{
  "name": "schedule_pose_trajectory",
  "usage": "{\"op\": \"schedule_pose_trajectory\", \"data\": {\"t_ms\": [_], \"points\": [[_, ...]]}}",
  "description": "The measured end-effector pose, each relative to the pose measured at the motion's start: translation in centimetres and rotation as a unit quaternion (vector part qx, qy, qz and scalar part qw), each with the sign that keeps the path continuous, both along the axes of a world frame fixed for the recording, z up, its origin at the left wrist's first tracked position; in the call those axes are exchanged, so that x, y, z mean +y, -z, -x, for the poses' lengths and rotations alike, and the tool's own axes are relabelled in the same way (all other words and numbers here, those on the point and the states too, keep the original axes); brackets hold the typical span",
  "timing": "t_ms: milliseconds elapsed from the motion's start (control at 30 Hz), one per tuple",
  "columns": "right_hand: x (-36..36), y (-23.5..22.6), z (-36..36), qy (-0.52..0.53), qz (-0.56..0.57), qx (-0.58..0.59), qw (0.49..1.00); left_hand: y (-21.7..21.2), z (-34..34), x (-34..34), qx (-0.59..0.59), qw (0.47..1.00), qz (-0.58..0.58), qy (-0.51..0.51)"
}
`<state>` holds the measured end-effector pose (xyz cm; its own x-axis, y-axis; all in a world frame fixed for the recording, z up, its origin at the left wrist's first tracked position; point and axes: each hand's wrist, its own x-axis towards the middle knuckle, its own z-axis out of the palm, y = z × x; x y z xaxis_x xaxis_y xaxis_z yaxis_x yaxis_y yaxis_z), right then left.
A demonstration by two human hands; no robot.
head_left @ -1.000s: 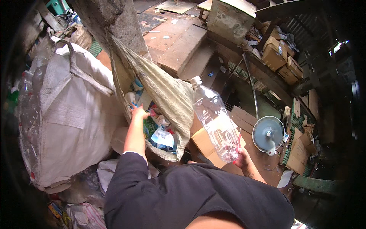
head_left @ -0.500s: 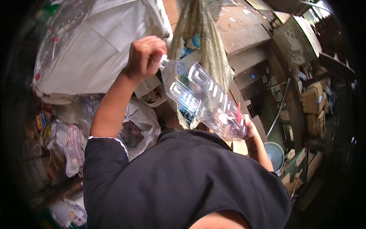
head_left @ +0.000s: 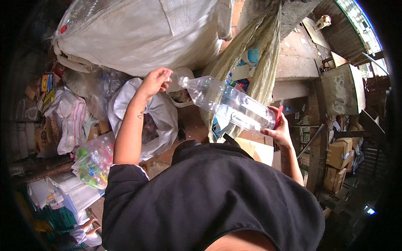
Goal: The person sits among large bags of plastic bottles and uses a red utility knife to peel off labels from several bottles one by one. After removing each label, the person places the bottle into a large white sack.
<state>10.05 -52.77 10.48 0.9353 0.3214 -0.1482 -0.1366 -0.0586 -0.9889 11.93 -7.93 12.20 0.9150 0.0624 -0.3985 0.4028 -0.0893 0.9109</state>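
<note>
A large clear plastic bottle (head_left: 234, 102) lies tilted across the space in front of my chest, its neck to the left and its base to the right. My right hand (head_left: 277, 127) grips the base end; a slim red object (head_left: 279, 116) is held in the same hand, its kind unclear. Just left of the bare bottle neck, my left hand (head_left: 155, 83) is apart from the bottle, fingers pinched on a small white bottle cap (head_left: 168, 78).
Ahead on the left bulges a big white woven sack (head_left: 138, 37). A greenish sack (head_left: 268, 62) hangs open beyond the bottle. An open white sack (head_left: 167, 119) and a bag of colourful caps (head_left: 96, 161) stand left; cardboard boxes (head_left: 338, 152) right. Another person's limbs (head_left: 90, 226) show lower left.
My left hand has come off the bottle neck with the white cap, leaving the neck bare. The bottle has shifted slightly right and lies flatter. The view has swung too.
</note>
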Motion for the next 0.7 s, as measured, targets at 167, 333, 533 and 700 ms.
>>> {"op": "schedule_pose_trajectory", "data": {"t_ms": [167, 333, 533, 700], "points": [[-3.2, 0.0, 0.8, 0.121, 0.028, -0.005, 0.992, 17.4, 0.5, 3.9, 0.044, 0.99, -0.123, -0.054], [-6.2, -1.8, 3.1, 0.244, 0.034, 0.001, 0.969, 30.7, 2.0, 2.3, 0.124, 0.933, -0.318, -0.113], [-6.8, -4.2, 5.0, 0.288, 0.076, -0.008, 0.954, 35.8, 1.7, 2.0, 0.177, 0.883, -0.371, -0.224], [-4.2, -5.7, 3.6, 0.266, 0.028, -0.042, 0.963, 33.4, 10.9, 4.5, 0.254, 0.899, -0.323, -0.15]]}}
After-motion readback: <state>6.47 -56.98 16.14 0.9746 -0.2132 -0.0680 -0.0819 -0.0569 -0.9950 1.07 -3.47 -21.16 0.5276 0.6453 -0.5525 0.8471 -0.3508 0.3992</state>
